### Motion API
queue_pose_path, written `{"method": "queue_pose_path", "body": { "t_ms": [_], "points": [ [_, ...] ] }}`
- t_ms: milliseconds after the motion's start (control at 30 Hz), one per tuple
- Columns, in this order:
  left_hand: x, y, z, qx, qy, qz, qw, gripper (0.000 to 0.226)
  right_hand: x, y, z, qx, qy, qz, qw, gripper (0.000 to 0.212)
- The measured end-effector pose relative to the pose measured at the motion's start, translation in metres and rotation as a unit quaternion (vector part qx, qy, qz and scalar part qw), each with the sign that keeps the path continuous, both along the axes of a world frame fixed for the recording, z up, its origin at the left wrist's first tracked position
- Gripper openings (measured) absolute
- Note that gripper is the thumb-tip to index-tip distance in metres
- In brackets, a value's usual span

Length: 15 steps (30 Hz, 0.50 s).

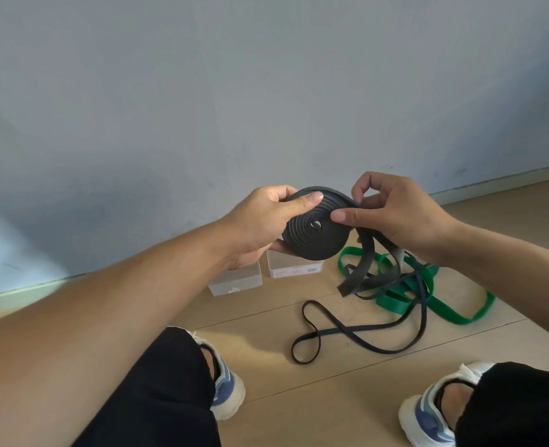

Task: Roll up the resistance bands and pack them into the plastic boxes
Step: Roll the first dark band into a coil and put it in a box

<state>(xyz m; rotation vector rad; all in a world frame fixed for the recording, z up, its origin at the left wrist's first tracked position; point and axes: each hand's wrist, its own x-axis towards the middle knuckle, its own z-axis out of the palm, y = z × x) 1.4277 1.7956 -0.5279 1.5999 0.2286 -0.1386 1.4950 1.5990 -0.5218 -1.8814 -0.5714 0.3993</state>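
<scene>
A wide black resistance band [308, 235] is wound into a flat spiral coil held up in front of me. My left hand [260, 221] grips the coil's left side, thumb on its face. My right hand [392, 211] holds the band's loose tail where it leaves the coil, thumb pressing the coil's face. The tail hangs down to the floor. Below it lie a green band [454, 312] and a thin black band [347, 337], tangled together. Two clear plastic boxes [236, 282] [294, 267] stand on the floor under the coil.
A grey wall [266, 91] with a pale skirting runs behind the boxes. The floor [266, 317] is light wood planks. My knees in black trousers and two white-and-blue shoes [224, 382] [428, 411] sit at the bottom of the view.
</scene>
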Motion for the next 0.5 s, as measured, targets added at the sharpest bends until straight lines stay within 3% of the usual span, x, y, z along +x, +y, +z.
{"method": "queue_pose_path", "body": {
  "t_ms": [133,300,400,500],
  "points": [
    [0.001,0.0,0.003,0.011,0.031,-0.012,0.999,0.021,0.002,0.0,-0.003,-0.007,-0.013,0.005,1.0,0.032],
    [0.002,0.0,-0.002,0.178,0.026,-0.062,0.982,0.038,-0.004,-0.001,-0.007,-0.048,-0.03,0.051,0.997,0.035],
    [0.001,0.0,-0.007,0.184,0.024,-0.066,0.98,0.045,-0.005,0.001,-0.009,-0.067,-0.041,0.072,0.994,0.036],
    [0.003,0.001,-0.011,0.151,0.005,-0.054,0.987,0.033,-0.001,0.001,-0.008,-0.046,0.011,0.086,0.995,0.04]
  ]
}}
